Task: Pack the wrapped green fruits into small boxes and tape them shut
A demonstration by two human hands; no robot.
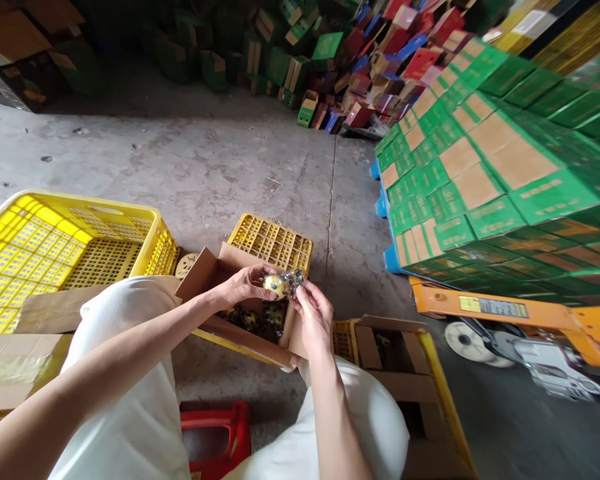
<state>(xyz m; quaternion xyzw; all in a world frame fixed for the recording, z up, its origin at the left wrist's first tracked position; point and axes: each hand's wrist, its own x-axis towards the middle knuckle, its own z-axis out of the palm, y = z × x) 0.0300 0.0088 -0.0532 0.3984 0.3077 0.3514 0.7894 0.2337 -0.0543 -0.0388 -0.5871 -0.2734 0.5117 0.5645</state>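
Observation:
Over an open cardboard box (213,277), my left hand (247,285) is closed on a small yellow rounded item (276,285) with dark marks, partly wrapped in clear plastic. Its exact kind I cannot make out. My right hand (314,310) pinches the gathered, crinkled end of the plastic wrapper (295,279) at the item's right side. Inside the box, below both hands, lie several similar yellow and dark items (275,317) in shiny plastic. The forearms hide part of the box.
A large yellow crate (125,267) stands at left, with a taped carton (17,373) nearer. An upturned yellow crate (275,240) lies behind the box. At right are another open box (400,387), stacked green cartons (510,160) and an orange pallet jack (500,310). A red stool (240,427) is below.

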